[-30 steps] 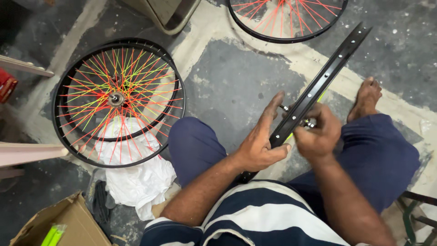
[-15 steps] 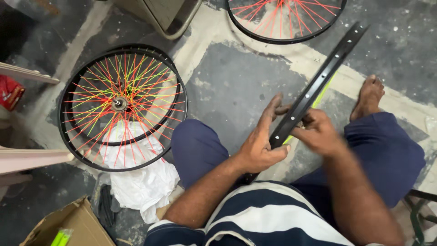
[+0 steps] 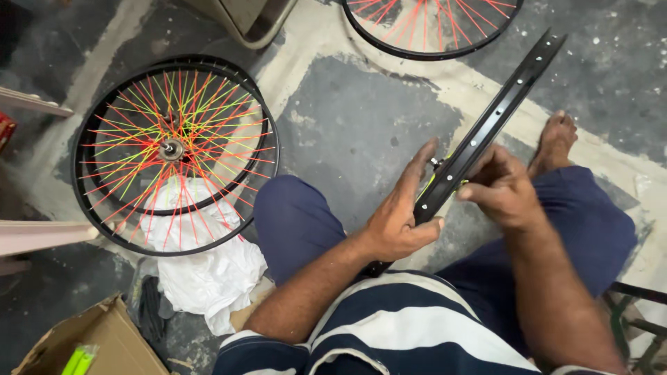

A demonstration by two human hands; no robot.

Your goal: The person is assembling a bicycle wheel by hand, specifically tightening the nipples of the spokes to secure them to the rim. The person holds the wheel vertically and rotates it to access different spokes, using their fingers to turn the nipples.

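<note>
Two wheels [image 3: 177, 153] — upper one [image 3: 431, 24] cropped.

A single head-worn camera looks steeply down from above the seated person's chest, close over the left hand [image 3: 399, 222] and right hand [image 3: 501, 186] on the black rim [image 3: 490, 125]. It faces forward across the concrete floor [image 3: 361, 125] (no second view shares this scene).

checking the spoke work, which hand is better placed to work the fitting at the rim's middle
Probably the right hand: its fingertips sit at the small fitting on the black rim. The left hand has its grip on the rim lower down, steadying it.
</note>
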